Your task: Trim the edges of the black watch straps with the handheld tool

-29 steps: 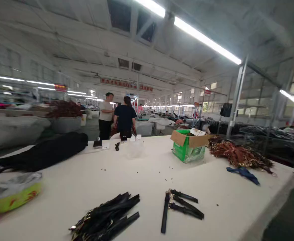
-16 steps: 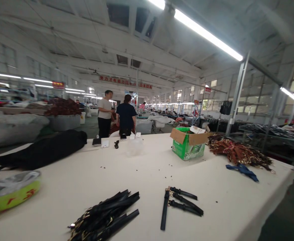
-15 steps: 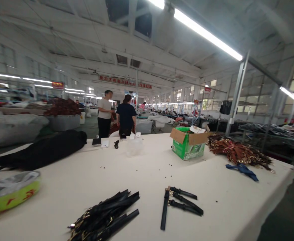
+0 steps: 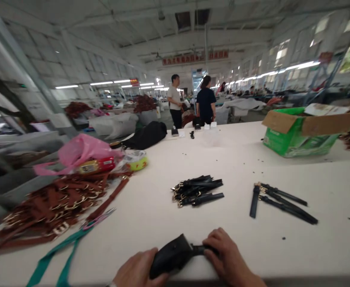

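At the table's near edge my left hand [image 4: 140,268] is closed round a wide, dark black leather-like piece [image 4: 171,255], its thumb along the near side. A narrow black strap [image 4: 198,250] comes out of the right end of that piece. My right hand [image 4: 227,257] pinches the strap's other end, and its fingers hide part of it. Beyond my hands lies a pile of black straps with gold buckles [image 4: 197,191]. Several more black buckled straps [image 4: 285,203] are fanned out to the right.
Brown buckled straps [image 4: 58,203] are heaped at left, near scissors [image 4: 99,219] and a teal ribbon [image 4: 53,255]. Behind them sit a pink bag [image 4: 83,151] and a yellow-green roll [image 4: 138,162]. A green cardboard box [image 4: 300,137] stands at right. Two people [image 4: 175,99] stand past the white table [image 4: 163,179].
The view has swung left and drawn back, bringing in the brown strap heap and ribbon. Both my hands have come into view, holding the black piece and its strap.
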A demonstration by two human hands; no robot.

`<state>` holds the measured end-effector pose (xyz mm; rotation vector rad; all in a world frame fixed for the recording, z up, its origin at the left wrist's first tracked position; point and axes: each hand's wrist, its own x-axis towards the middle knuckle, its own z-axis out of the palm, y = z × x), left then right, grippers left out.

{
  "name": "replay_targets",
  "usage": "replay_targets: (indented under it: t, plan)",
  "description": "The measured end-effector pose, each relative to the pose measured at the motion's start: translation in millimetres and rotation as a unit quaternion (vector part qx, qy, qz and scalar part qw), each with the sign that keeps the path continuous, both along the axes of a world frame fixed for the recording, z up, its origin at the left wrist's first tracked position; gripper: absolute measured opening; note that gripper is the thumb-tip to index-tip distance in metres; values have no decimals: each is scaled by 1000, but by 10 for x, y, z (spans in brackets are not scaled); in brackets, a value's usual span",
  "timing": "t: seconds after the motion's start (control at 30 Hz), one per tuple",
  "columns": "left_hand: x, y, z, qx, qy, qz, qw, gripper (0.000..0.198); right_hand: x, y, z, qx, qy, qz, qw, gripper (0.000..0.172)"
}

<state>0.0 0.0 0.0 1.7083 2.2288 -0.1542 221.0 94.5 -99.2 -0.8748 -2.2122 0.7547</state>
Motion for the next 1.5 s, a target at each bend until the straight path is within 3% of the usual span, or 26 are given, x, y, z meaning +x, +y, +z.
replay_targets:
  t: [0.23, 0.53, 0.77, 1.0, 1.3, 1.5]
  plan:
    - [122, -20, 47, -3, 8, -11, 1000, 31, 64, -4, 15, -53, -19, 14, 998, 12]
    - [196, 227, 44, 16, -8, -19, 1000, 32, 76, 10, -19, -59, -15, 5, 998, 14]
    - [34, 101, 75, -10, 7, 13, 1000, 33, 83, 9, -16, -44, -4, -2, 999, 12]
    - [162, 2, 84, -11, 26, 6, 1000, 31, 81, 16, -28, -42, -4, -7, 999, 12]
    - [220, 224, -4, 16, -3, 2, 1000, 34, 75, 29, -43, -44, -12, -10, 999, 14]
    - [278, -37, 16, -14, 36, -8, 999, 31, 70, 24, -31, -34, -18, -13, 999, 15]
